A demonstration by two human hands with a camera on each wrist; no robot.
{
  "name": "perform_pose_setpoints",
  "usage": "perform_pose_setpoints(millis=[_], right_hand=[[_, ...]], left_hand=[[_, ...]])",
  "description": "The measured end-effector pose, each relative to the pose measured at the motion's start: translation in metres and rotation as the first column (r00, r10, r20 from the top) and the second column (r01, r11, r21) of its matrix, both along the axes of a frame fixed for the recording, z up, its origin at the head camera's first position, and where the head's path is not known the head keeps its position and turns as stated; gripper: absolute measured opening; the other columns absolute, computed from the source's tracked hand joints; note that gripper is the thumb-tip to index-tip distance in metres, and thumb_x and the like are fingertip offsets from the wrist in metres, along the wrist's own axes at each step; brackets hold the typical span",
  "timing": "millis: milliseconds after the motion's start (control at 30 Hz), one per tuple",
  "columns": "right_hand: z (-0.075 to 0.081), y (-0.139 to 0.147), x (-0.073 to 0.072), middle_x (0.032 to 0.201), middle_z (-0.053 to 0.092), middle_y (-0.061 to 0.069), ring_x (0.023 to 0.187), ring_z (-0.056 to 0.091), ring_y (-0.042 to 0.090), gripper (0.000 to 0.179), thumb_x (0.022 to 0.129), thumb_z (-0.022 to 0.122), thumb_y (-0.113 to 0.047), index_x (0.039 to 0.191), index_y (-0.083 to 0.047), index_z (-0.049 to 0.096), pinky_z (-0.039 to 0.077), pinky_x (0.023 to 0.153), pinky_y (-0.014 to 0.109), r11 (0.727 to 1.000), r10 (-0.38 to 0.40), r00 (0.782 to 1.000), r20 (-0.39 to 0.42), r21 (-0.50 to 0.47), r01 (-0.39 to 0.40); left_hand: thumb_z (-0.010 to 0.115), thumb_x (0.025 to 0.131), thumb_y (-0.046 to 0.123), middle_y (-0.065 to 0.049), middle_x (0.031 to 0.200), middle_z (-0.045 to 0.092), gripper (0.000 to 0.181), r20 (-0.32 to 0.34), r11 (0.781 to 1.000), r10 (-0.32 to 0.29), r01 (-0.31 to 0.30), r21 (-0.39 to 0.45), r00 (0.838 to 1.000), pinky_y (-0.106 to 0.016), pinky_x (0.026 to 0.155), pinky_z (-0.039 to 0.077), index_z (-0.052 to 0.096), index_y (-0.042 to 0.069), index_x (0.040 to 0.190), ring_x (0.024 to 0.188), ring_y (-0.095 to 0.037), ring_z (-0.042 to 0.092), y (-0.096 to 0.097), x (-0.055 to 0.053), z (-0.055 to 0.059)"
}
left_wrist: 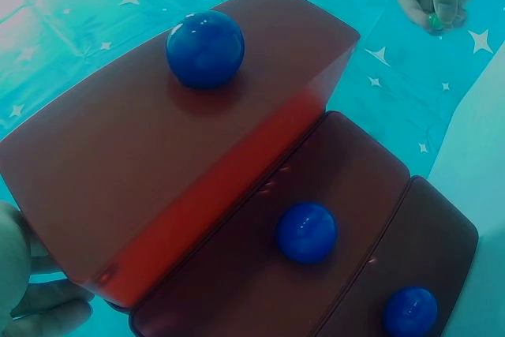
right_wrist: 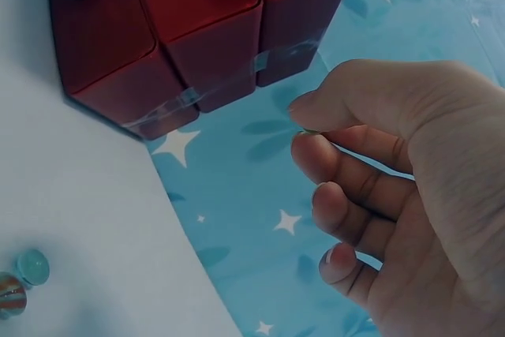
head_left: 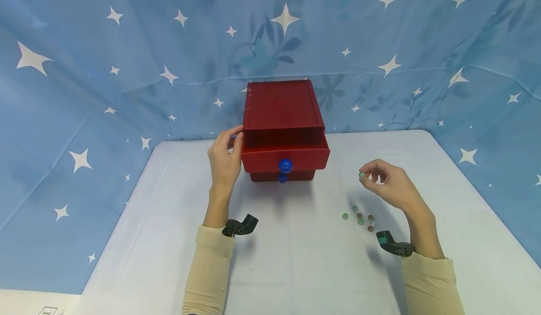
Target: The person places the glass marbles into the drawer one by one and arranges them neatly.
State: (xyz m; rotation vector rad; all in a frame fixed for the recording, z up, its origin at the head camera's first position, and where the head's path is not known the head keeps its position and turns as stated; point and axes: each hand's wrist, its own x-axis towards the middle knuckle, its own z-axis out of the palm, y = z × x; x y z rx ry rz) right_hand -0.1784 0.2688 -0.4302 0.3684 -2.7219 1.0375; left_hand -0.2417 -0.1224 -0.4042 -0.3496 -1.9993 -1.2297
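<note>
A dark red drawer cabinet (head_left: 280,103) stands at the back of the table, its top drawer (head_left: 270,161) pulled out and a round blue knob (head_left: 285,166) on its front. At the cabinet's left side, my left hand (head_left: 225,157) rests with fingertips and thumb against the edge near the drawer. My right hand (head_left: 390,183) is raised over the table to the right of the cabinet. Between thumb and fingertip it pinches a small green marble (head_left: 361,175), mostly hidden by the fingers in the right wrist view. Several green and brown marbles (head_left: 360,221) lie below that hand.
Two lower drawers, each with a blue knob (left_wrist: 306,232), are shut beneath the open one. Behind the white table (head_left: 296,258) hangs a blue cloth (head_left: 169,47) with white stars. Clear tape (right_wrist: 188,97) runs along the cabinet's side.
</note>
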Motion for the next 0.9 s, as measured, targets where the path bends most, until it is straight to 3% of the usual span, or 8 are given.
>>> perform_pose_setpoints(millis=[267,667,900], right_hand=[[0.006,-0.004,0.003,0.085,0.06,0.003,0.081,0.047,0.017,0.014,0.092,0.07,-0.016,0.105,-0.012,0.069,0.037,0.066,0.021,1.0,-0.004,0.999,-0.039,0.008,0.004],[0.013,-0.009,0.008,0.085,0.06,0.002,0.083,0.047,0.016,0.015,0.091,0.071,-0.015,0.105,-0.013,0.07,0.036,0.067,0.02,1.0,-0.009,0.998,-0.068,0.004,0.009],[0.015,-0.011,0.009,0.084,0.06,0.001,0.08,0.045,0.005,0.014,0.089,0.072,-0.012,0.103,-0.012,0.07,0.036,0.068,0.02,1.0,0.002,0.994,-0.109,-0.02,-0.004]], left_hand=[[0.061,0.1,0.014,-0.014,0.111,0.073,0.024,-0.009,1.0,-0.002,0.002,0.003,1.0,-0.037,0.084,0.062,0.071,0.003,0.118,0.086,-0.025,0.072,0.0,0.0,0.0],[0.061,0.1,0.015,-0.014,0.11,0.073,0.024,-0.023,1.0,-0.004,0.004,0.004,1.0,-0.036,0.083,0.062,0.071,0.002,0.118,0.085,-0.025,0.072,0.0,0.0,0.0],[0.061,0.1,0.015,-0.015,0.111,0.073,0.024,-0.015,1.0,0.0,0.0,0.0,1.0,-0.036,0.084,0.062,0.071,0.002,0.118,0.086,-0.026,0.072,0.0,0.0,0.0]])
